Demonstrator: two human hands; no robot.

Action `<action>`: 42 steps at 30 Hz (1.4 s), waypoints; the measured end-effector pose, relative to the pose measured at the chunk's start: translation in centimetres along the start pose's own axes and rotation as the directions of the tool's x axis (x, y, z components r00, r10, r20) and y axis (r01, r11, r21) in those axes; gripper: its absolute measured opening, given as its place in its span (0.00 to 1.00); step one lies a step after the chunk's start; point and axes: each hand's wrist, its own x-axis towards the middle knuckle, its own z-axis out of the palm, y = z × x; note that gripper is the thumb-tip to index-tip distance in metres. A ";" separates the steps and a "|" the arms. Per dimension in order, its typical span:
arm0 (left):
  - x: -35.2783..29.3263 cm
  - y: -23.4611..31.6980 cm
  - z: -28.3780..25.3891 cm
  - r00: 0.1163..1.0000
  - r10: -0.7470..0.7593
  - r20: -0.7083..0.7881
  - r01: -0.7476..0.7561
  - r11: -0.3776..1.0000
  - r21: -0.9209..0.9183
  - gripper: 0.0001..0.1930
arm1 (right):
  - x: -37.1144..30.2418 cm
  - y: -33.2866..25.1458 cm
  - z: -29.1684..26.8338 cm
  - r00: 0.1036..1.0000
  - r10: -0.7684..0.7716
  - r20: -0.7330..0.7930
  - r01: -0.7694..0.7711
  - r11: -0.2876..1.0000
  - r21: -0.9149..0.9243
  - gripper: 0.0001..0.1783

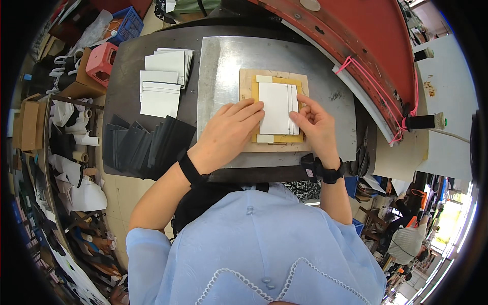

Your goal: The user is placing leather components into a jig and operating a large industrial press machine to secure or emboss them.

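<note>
Fingers, head view: those of the left hand (223,131) lie close together, tips at the panel's left edge, the thumb hidden, so whether they grip cannot be told; on the right hand (317,124), thumb and forefinger stand apart at its right edge, the others curled.
Panel: a white rectangular sheet with dark lines down its right side (277,109) lies flat between the hands, on a yellow rectangular board with pale tabs (280,139).
Base: beneath that, a larger tan board (248,76) rests on a grey metal plate (218,58) atop the dark counter (129,66).
Stacks: to the left, white rectangular pieces (161,101) sit above fanned black pieces (145,147).
Machine: a red metal body (366,30), hung with pink cord (378,90), curves along the upper right.
</note>
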 end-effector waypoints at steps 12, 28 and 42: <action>3.0 0.9 1.0 0.999 -0.023 -0.025 0.023 1.000 0.013 0.17 | -0.1 -0.7 -0.2 1.000 -0.001 0.020 0.004 0.992 -0.127 0.26; 3.3 0.6 1.5 0.997 -0.018 0.078 0.001 0.978 0.210 0.26 | -0.7 -2.4 0.1 0.981 -0.194 0.015 0.176 0.850 -0.497 0.24; 3.9 0.5 0.9 0.980 0.055 0.192 -0.101 0.966 0.236 0.27 | -2.1 -0.9 0.5 0.813 -0.521 0.260 0.487 0.364 -0.793 0.27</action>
